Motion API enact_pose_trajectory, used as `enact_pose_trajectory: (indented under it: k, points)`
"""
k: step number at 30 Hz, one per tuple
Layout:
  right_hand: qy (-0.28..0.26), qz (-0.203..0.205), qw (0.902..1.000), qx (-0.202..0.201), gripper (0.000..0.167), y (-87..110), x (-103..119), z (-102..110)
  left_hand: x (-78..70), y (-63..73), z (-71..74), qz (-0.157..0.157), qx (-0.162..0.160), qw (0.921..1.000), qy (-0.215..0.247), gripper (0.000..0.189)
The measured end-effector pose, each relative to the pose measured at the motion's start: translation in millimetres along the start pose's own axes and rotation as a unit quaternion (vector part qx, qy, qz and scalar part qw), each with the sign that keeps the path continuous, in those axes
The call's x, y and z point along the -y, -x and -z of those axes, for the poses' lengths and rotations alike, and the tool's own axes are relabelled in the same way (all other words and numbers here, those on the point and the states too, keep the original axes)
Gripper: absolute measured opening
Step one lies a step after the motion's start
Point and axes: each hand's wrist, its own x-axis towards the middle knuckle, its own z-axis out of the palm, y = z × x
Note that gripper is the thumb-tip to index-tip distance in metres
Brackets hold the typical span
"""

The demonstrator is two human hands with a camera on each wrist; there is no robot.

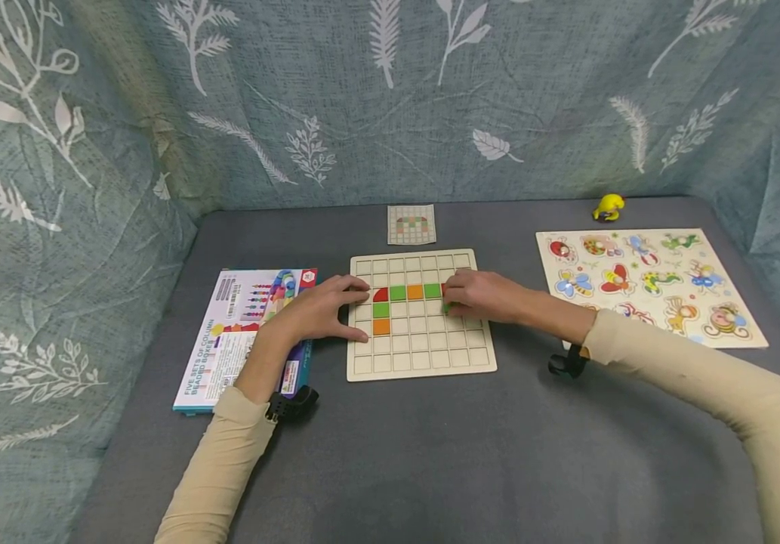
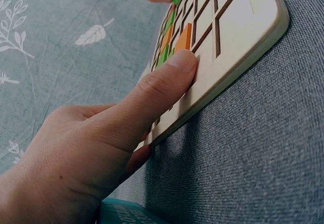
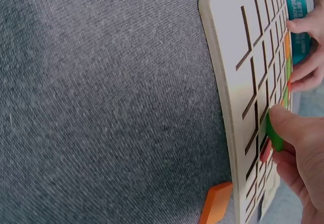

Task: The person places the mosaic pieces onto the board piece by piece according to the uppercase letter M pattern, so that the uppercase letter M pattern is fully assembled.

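Note:
A pale wooden grid board (image 1: 423, 366) lies on the table between both hands. Coloured pieces sit in its cells, among them a red rounded piece (image 1: 380, 295), green squares such as the green square (image 1: 380, 310), and an orange square (image 1: 380, 326). My left hand (image 1: 318, 308) rests at the board's left edge, its thumb lying on the rim in the left wrist view. At the right side of the grid, my right hand (image 1: 481, 296) pinches a green block (image 3: 274, 133) between thumb and fingers. Just beside it, a red piece (image 3: 266, 150) shows in the right wrist view.
Behind the board lies a small pattern card (image 1: 411, 225). A boxed set (image 1: 226, 347) is at the left, and an insect picture board (image 1: 655, 283) at the right with a yellow toy (image 1: 609, 207) behind it. An orange block (image 3: 216, 204) lies by the board's edge.

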Motion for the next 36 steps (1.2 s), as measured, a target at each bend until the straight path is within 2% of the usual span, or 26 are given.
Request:
enact_pose_trajectory:
  k: [6,8,14,17,21,27,36]
  points:
    - [-0.023,-0.047,0.9986,0.002,0.003,6.9,7.7,-1.7,-0.4,1.2,-0.5,0.003,-0.003,1.0000,-0.002,0.079]
    - [-0.017,-0.060,0.9981,0.000,0.007,13.2,10.2,-0.4,-0.6,1.1,-1.2,0.003,-0.002,1.0000,-0.003,0.079]
    - [-0.031,-0.114,0.9930,0.004,0.033,45.7,18.4,12.0,-1.6,0.3,-2.3,0.001,0.001,1.0000,-0.006,0.080]
    - [-0.022,-0.154,0.9878,-0.001,0.035,64.1,17.6,18.2,-2.0,0.5,-0.6,0.002,-0.002,1.0000,-0.005,0.080]
    - [-0.008,-0.182,0.9833,-0.001,0.036,85.3,11.5,22.8,-1.4,-0.1,0.1,0.000,-0.004,1.0000,-0.005,0.080]
    - [-0.014,-0.189,0.9818,0.008,0.037,96.3,8.8,24.9,-0.4,0.0,-1.1,0.000,-0.005,1.0000,-0.006,0.080]
    - [-0.026,-0.168,0.9853,0.015,0.034,82.4,9.0,27.0,0.4,0.9,-0.7,-0.005,-0.005,1.0000,-0.005,0.081]
